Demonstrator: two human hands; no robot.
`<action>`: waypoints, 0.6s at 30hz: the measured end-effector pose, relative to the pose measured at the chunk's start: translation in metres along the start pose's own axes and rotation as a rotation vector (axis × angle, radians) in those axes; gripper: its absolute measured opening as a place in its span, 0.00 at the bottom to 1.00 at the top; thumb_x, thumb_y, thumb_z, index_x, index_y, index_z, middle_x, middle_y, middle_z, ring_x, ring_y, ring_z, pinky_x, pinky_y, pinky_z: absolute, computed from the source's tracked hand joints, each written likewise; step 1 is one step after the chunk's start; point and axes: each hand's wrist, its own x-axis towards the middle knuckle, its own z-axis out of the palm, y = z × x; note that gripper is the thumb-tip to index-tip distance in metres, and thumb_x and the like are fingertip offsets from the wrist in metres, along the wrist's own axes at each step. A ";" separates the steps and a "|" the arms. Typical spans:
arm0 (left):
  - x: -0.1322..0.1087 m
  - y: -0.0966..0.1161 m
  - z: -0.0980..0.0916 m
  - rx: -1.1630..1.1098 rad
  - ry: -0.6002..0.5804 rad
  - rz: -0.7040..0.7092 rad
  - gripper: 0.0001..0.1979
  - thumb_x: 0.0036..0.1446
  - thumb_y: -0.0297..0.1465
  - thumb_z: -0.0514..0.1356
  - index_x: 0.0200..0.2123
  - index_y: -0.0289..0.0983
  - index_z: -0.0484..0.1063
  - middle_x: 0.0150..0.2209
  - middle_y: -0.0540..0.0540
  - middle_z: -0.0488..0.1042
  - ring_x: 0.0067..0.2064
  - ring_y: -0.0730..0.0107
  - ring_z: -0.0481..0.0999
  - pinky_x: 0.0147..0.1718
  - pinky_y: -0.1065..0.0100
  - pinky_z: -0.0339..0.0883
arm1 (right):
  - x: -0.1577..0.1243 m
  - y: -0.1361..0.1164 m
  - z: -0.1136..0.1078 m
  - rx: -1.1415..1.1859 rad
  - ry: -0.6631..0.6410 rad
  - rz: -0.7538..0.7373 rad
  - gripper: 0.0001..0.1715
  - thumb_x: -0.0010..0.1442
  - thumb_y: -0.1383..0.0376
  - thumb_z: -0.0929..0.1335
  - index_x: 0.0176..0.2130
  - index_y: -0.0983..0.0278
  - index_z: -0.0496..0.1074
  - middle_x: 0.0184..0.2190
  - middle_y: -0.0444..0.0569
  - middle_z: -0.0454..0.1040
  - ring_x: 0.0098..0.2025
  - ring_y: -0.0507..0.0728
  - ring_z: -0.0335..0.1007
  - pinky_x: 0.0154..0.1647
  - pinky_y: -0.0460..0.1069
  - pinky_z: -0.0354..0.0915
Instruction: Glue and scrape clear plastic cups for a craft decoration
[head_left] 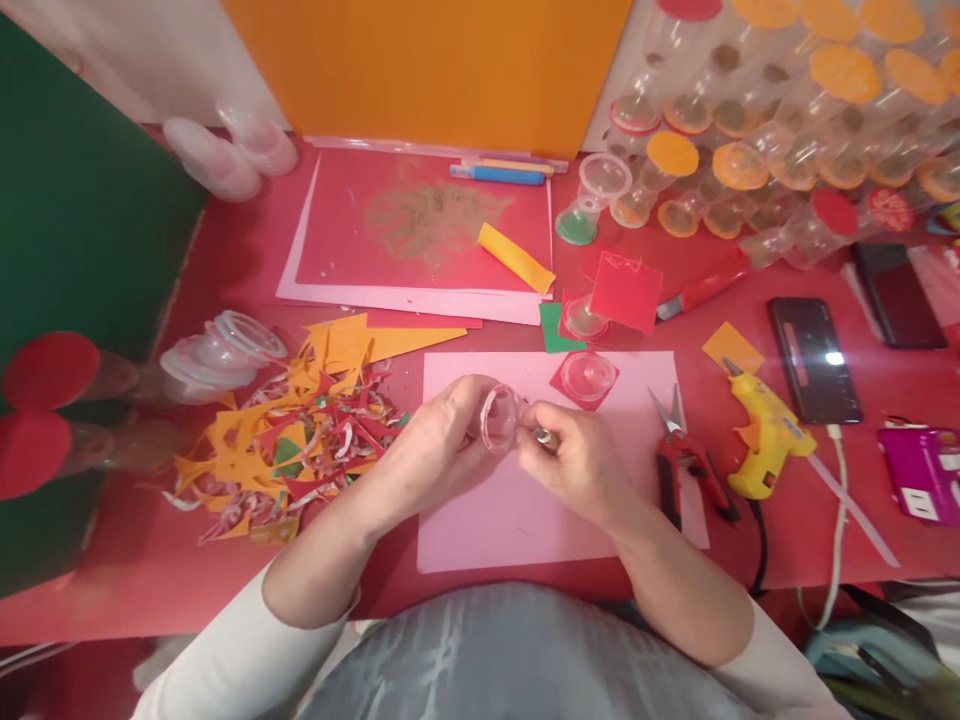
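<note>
Above a pink sheet (480,530), my left hand (450,425) is closed around a clear plastic cup-like piece (499,418), its round rim turned toward me. Close against that rim, my right hand (574,455) pinches a slim tool (546,437); only its metallic end shows, so its kind is unclear. Just beyond my hands, a clear round plastic piece (588,376) sits on a small red square. A similar piece (585,318) lies behind it, partly under a red card square (626,290).
Paper scraps (300,430) are heaped on the left. To the right lie red-handled cutters (694,460), a yellow glue gun (769,430) with its cord, a phone (816,360) and a red-handled knife (705,283). Clear plastic shapes with orange discs (846,73) stand stacked at the back right.
</note>
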 end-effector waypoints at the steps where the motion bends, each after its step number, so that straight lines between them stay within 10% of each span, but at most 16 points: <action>1: 0.000 -0.001 0.000 -0.019 -0.012 0.000 0.06 0.60 0.31 0.58 0.41 0.38 0.65 0.36 0.47 0.77 0.32 0.72 0.76 0.33 0.72 0.70 | 0.000 0.000 0.001 -0.003 0.022 -0.009 0.09 0.49 0.68 0.63 0.21 0.59 0.56 0.15 0.36 0.52 0.18 0.49 0.48 0.21 0.45 0.49; 18: 0.002 0.000 -0.006 -0.089 0.037 -0.071 0.13 0.58 0.39 0.62 0.41 0.38 0.65 0.34 0.50 0.76 0.32 0.71 0.76 0.29 0.72 0.67 | 0.002 0.004 -0.013 0.347 -0.173 0.139 0.21 0.63 0.55 0.63 0.22 0.60 0.62 0.15 0.38 0.59 0.17 0.48 0.55 0.19 0.45 0.53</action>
